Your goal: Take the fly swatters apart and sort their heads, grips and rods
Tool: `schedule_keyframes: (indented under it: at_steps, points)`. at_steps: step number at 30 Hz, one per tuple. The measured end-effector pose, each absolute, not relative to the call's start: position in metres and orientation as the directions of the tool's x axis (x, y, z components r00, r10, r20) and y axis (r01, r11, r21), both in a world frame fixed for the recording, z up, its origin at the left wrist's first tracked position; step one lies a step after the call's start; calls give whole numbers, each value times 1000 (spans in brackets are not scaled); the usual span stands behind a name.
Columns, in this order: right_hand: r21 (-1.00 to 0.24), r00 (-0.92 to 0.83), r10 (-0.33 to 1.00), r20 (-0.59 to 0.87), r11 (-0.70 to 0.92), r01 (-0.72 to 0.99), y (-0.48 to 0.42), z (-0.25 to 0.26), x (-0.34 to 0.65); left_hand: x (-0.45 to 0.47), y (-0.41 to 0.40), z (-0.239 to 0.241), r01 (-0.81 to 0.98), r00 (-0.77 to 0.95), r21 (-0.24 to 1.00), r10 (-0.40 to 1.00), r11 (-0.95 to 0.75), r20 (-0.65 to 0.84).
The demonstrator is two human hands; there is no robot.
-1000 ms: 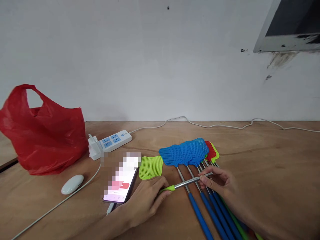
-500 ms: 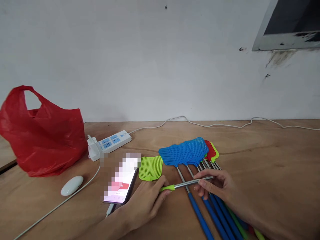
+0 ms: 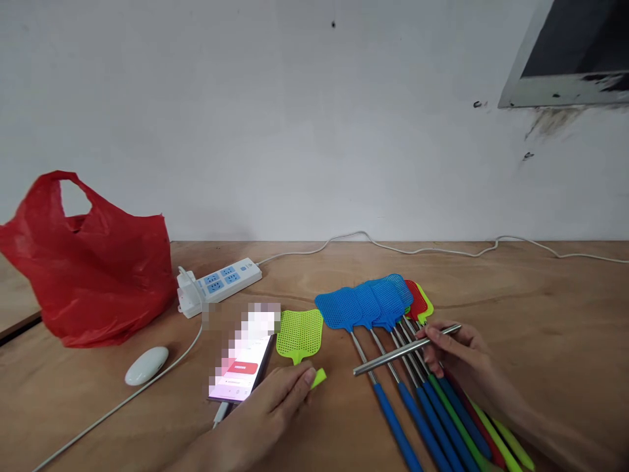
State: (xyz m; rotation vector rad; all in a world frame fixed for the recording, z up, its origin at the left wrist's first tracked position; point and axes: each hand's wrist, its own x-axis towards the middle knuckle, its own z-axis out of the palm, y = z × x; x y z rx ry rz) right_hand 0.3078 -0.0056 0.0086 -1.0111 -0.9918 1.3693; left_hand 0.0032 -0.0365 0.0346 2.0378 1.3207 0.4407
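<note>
My left hand [image 3: 272, 410] is closed on a yellow-green piece, likely a swatter grip [image 3: 318, 378], whose end pokes out past the thumb. Just beyond lies a yellow-green fly swatter head [image 3: 299, 333]; its neck runs down behind my fingers, and I cannot tell whether it joins the held piece. My right hand [image 3: 459, 357] pinches a bare metal rod [image 3: 393, 354] near its upper right end. The rod slants across several fly swatters with blue heads [image 3: 339, 308] and blue handles [image 3: 398, 426]. Red [image 3: 417, 300] and yellow-green heads show behind them.
A phone [image 3: 243, 360] with a lit screen and plugged-in cable lies left of the swatter head. Farther left are a white mouse-shaped object [image 3: 146, 366], a white power strip [image 3: 223, 285] and a red plastic bag [image 3: 98, 269]. A white cord [image 3: 407, 252] runs along the wall.
The metal rod has come out of the yellow-green piece. My right hand has moved right with the rod, while my left hand keeps the piece, slightly lower and to the left.
</note>
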Motion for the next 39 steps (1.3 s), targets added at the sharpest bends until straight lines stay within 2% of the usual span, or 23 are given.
schedule_keyframes:
  at_steps: [2, 5, 7, 9, 12, 21, 25, 28, 33, 36, 39]
  points:
    - [-960, 40, 998, -43, -30, -277, -1, 8, 313, -2, -36, 33, 785, 394, 535, 918, -313, -43]
    - [-972, 19, 999, -39, -34, -234, 0, 7, 310, -2, -29, 35, 933, 335, 161, 941, -323, -50]
    - [-984, -41, 999, -16, -23, -178, -1, 8, 303, 0, -22, 38, 957, 281, -49, 958, -285, -63]
    - [-991, -76, 997, 12, 2, -133, -2, 12, 295, 1, -18, 40, 954, 236, -173, 969, -246, -79]
    - [-993, -88, 996, 27, 17, -114, -2, 16, 287, 0, -17, 39, 942, 215, -246, 974, -227, -78]
    - [-995, -78, 996, 47, 39, -94, -4, 6, 286, -8, -14, 43, 939, 264, -199, 958, -281, -111]
    - [-989, -48, 998, 47, 40, -145, -4, 7, 284, 5, -13, 42, 925, 323, -169, 939, -339, -115]
    - [-967, -84, 996, -37, -57, -248, -4, 12, 281, 16, -12, 37, 896, 427, -93, 900, -434, -86]
    - [-872, -294, 935, -200, -307, -383, -3, 18, 284, 21, -8, 29, 848, 529, 42, 848, -528, -17]
    - [-848, -396, 894, -209, -367, -382, -2, 18, 288, 17, -6, 27, 825, 550, 126, 834, -550, 41]
    - [-902, -420, 884, -208, -339, -267, -3, 19, 290, 12, -4, 25, 820, 530, 197, 843, -537, 91]
